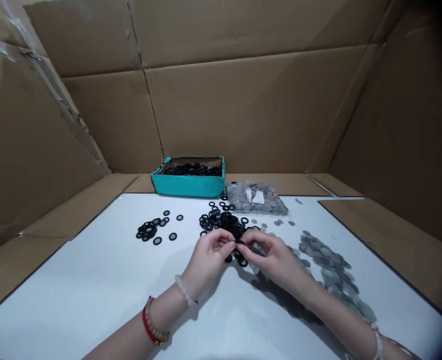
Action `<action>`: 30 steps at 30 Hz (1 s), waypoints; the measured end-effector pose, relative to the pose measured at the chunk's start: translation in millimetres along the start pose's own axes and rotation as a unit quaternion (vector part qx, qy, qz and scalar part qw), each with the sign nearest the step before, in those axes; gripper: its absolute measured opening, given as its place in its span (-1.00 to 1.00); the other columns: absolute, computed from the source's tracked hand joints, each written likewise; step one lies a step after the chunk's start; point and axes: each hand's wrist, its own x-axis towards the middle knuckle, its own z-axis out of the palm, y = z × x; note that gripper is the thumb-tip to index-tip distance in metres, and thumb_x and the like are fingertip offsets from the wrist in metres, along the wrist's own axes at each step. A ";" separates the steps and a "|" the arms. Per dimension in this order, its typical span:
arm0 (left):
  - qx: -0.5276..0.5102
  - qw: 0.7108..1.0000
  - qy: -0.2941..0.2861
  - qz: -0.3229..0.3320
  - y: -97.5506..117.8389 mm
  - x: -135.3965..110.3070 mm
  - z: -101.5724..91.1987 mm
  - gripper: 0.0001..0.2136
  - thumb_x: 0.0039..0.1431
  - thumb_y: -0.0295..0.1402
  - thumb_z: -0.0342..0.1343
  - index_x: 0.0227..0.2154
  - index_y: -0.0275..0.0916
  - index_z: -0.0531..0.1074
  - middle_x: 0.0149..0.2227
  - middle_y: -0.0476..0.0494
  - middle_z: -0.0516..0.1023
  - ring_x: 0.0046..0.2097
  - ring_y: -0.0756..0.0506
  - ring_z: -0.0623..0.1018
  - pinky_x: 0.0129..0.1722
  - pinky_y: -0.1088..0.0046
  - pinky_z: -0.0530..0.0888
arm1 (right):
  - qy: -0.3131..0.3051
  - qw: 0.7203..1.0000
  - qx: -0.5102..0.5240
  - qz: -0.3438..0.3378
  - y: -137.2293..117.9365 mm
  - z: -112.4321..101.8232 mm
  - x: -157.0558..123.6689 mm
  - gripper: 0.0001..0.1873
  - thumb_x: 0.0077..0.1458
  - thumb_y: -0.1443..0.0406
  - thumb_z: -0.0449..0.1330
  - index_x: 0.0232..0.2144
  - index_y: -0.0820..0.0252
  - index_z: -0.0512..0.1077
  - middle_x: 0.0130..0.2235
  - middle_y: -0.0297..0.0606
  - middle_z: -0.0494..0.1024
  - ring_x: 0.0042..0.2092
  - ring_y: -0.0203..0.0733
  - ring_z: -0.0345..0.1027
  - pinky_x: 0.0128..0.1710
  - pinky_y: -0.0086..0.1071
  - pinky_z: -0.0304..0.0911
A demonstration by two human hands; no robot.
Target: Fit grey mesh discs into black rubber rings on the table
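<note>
Just past the hands [277, 260], a teal box [188, 184] (black rings [193, 170] inside) sits.

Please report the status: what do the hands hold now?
Left hand, right hand pinching black rubber ring. Pile of black rings beneath. Grey metal discs to the right.

1. Black rings [225, 220]: rubber-like, matt, smooth.
2. Grey discs [326, 263]: dull metal, lightly textured.
3. Bag [256, 198]: clear plastic, glossy, creased.
4. Teal box [188, 184]: coated card, faint sheen.
5. Tabletop [93, 280]: white, smooth, semi-gloss.
6. Surrounding panels [243, 110]: brown cardboard, matt.
7. Bracelet [184, 290]: translucent white polished beads.
</note>
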 end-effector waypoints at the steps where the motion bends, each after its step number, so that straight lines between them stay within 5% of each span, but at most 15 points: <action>1: -0.006 1.000 0.000 -0.006 1.2 -0.2 0.1 -0.91 -0.06 -0.40 0.13 -0.47 -0.31 0.38 -0.48 -0.07 0.40 -0.39 -0.01 0.39 -0.38 0.49 0.33 | -0.003 1.000 0.002 -0.001 -0.2 -0.5 -0.2 -0.84 0.03 0.24 0.13 -0.52 0.18 0.37 -0.47 -0.32 0.40 -0.38 -0.22 0.27 -0.36 -0.38 0.18; 10: -0.076 0.996 -0.020 -0.032 -2.6 6.3 -7.6 -0.80 -0.07 -0.29 0.19 -0.42 -0.31 0.41 -0.44 -0.07 0.44 -0.36 -0.02 0.44 -0.32 0.46 0.37 | -0.018 0.988 0.135 0.078 -1.8 -0.4 3.7 -0.77 0.00 0.13 0.15 -0.43 0.20 0.37 -0.46 -0.35 0.37 -0.41 -0.29 0.23 -0.41 -0.44 0.14; 19: -0.198 0.976 -0.045 -0.072 -1.7 4.0 -6.1 -0.79 -0.05 -0.39 0.19 -0.31 -0.31 0.37 -0.46 -0.06 0.45 -0.38 0.01 0.45 -0.24 0.43 0.37 | -0.014 0.981 0.171 0.086 -2.7 -3.9 4.1 -0.77 0.01 0.16 0.17 -0.53 0.21 0.37 -0.52 -0.42 0.28 -0.44 -0.34 0.14 -0.43 -0.46 0.06; 26: -0.276 0.946 -0.096 -0.140 2.4 -0.9 -4.7 -0.76 -0.09 -0.45 0.21 -0.29 -0.36 0.40 -0.47 -0.08 0.43 -0.44 0.04 0.41 -0.34 0.48 0.33 | -0.082 0.923 0.353 0.128 8.5 1.0 1.8 -0.82 0.02 0.19 0.20 -0.43 0.22 0.41 -0.48 -0.37 0.29 -0.42 -0.34 0.16 -0.35 -0.43 0.12; 30: -0.288 0.939 -0.114 -0.149 5.1 -1.9 -3.7 -0.78 -0.09 -0.46 0.22 -0.31 -0.38 0.42 -0.40 -0.13 0.46 -0.42 0.05 0.42 -0.31 0.49 0.33 | -0.089 0.913 0.379 0.120 10.7 2.0 1.0 -0.81 0.00 0.20 0.22 -0.46 0.23 0.41 -0.48 -0.37 0.26 -0.42 -0.34 0.13 -0.35 -0.42 0.11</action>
